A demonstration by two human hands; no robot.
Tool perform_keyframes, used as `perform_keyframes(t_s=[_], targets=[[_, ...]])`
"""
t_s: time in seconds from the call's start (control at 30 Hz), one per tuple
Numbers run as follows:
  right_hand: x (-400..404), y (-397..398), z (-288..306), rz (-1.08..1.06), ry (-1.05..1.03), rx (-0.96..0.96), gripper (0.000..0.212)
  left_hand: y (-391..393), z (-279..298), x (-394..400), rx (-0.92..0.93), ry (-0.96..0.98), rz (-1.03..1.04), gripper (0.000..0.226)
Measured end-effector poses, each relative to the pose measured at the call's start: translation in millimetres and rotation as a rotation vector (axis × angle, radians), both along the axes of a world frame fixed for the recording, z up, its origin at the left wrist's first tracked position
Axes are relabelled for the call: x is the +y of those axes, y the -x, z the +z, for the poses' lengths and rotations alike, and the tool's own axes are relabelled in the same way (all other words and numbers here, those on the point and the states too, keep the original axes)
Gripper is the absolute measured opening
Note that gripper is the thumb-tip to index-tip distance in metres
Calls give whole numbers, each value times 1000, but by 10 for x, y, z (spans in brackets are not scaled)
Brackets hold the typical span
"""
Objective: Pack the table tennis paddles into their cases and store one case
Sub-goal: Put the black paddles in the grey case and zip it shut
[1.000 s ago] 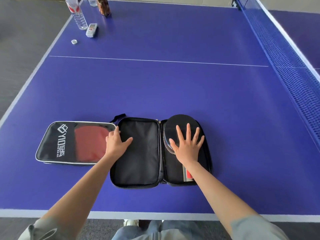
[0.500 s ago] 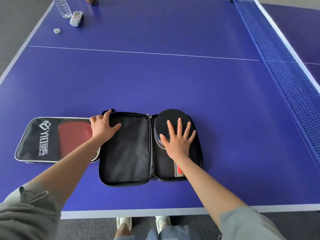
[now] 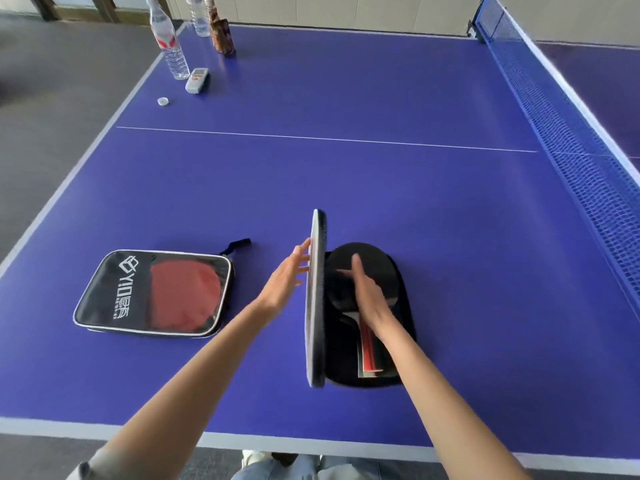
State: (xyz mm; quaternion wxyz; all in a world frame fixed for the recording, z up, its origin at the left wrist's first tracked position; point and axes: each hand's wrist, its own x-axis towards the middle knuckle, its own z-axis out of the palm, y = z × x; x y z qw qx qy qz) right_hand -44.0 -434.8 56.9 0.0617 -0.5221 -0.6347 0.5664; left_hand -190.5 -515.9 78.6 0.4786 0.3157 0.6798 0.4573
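On the blue table (image 3: pixel 346 188), straight left fingers (image 3: pixel 300 252) push the case flap (image 3: pixel 316 299) upright; right fingers (image 3: pixel 356 268) lie flat on the paddle (image 3: pixel 377 268).

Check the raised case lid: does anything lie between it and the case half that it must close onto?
Yes. The right hand lies flat on the black paddle in the lower half of the case, under the upright lid that the left hand pushes.

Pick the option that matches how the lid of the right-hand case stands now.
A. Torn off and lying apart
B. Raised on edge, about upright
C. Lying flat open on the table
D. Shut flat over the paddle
B: the lid stands about upright on its hinge side, the left hand with straight fingers against its outer face, while the right hand rests on the paddle lying in the case's bottom half.
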Motion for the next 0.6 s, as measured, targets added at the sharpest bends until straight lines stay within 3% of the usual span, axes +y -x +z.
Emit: perform_keyframes(t_s=[0.07,0.1,0.2,0.3,0.6], targets=[[16,-73,229,-107,214,237,82,-174,-52,107,6,-2,-5,48],[44,-129,304,-106,216,266,79,-256,-79,147,16,-7,-18,49],[201,-314,314,-74,-82,148,40,-472,-175,240,105,-57,-55,44],[409,-537,156,-124,-299,22,36,-624,-314,297,358,-66,-151,42],[633,-906,-454,-288,-219,-83,33,-917,-821,396,966,135,-507,53]])
